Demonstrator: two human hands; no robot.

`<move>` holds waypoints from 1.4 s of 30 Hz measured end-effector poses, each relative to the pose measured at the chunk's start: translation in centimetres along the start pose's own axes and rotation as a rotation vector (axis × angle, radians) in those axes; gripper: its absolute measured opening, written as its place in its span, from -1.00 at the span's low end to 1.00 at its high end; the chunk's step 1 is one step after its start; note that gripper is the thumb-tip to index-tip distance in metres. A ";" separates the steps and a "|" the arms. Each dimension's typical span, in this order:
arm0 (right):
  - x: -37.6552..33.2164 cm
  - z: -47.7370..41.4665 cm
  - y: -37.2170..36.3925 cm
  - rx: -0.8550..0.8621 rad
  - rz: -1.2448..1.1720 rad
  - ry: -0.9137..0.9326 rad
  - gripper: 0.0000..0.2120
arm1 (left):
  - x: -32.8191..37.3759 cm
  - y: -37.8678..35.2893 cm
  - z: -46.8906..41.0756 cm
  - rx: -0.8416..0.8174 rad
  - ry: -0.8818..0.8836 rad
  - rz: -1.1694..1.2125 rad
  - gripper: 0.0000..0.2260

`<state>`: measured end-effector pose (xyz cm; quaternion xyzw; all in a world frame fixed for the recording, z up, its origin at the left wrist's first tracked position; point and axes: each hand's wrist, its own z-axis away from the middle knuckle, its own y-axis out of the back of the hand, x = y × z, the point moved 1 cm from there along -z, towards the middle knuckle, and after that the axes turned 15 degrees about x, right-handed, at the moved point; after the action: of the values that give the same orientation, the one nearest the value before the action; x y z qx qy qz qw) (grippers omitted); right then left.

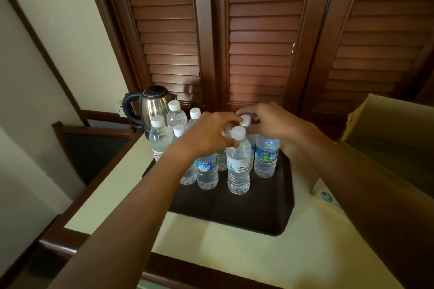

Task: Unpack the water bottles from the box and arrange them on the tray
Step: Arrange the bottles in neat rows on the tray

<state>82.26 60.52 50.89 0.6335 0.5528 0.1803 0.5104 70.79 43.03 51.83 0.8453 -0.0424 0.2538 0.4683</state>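
Note:
A dark brown tray lies on the cream counter with several clear, white-capped water bottles standing on its far half. My left hand is curled over the top of a blue-label bottle, hiding its cap. My right hand reaches in from the right above another blue-label bottle, and its fingertips pinch the white cap of a bottle in the back row. The tips of both hands meet at that cap. A white-label bottle stands free in front. The open cardboard box is at the right.
A steel kettle with a black handle stands at the tray's far left corner. Dark louvered wooden doors rise directly behind. The counter has a wooden edge, and a dark chair sits to its left. The tray's near half holds nothing.

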 end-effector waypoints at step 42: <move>-12.5 5.6 -2.7 0.694 -0.134 -0.373 -0.46 | -9.7 7.2 1.6 0.435 -0.100 0.150 -0.81</move>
<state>81.31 46.63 50.48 0.7527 0.5189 -0.1690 0.3683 60.82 36.09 52.14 0.9324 -0.0725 0.2487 0.2522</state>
